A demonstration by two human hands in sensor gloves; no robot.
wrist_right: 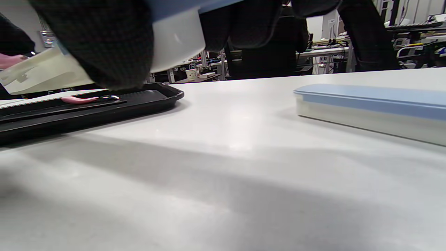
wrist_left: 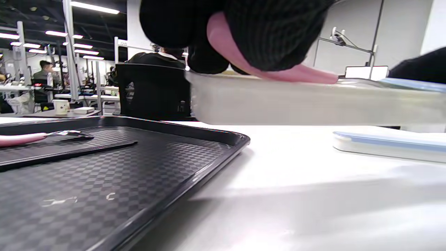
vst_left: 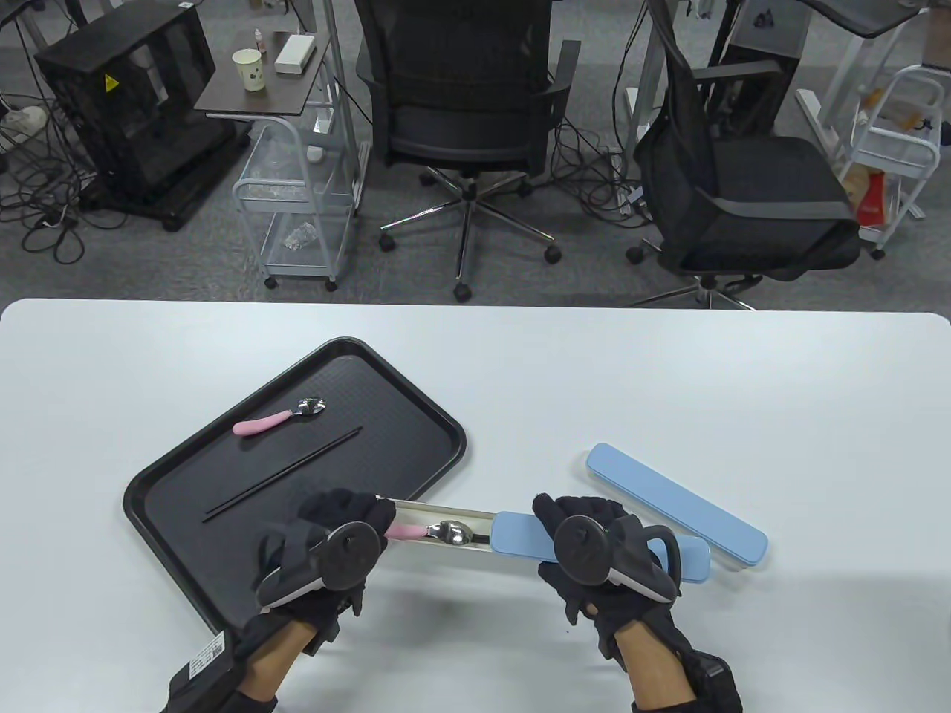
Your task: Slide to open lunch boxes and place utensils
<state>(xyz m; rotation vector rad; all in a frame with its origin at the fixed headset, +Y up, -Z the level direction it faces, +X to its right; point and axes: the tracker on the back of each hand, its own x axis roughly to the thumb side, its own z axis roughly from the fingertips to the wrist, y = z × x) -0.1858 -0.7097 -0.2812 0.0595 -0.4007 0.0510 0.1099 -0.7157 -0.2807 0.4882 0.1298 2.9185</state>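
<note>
My left hand [vst_left: 375,520] pinches the pink handle of a spoon [vst_left: 446,532] that lies in the opened lunch box [vst_left: 438,551]. In the left wrist view my fingers [wrist_left: 271,31] pinch that handle [wrist_left: 289,74] just above the box's translucent wall [wrist_left: 296,104]. My right hand [vst_left: 557,523] grips the box at its blue lid [vst_left: 520,536], which is slid partway to the right. The box hangs a little above the table. In the right wrist view my fingers [wrist_right: 101,45] wrap the box end [wrist_right: 174,38].
A black tray [vst_left: 386,416] at the left holds another pink-handled spoon [vst_left: 278,417] and black chopsticks [vst_left: 282,475]. A second, closed blue-lidded box [vst_left: 676,505] lies at the right behind my right hand. Office chairs and carts stand beyond the table's far edge.
</note>
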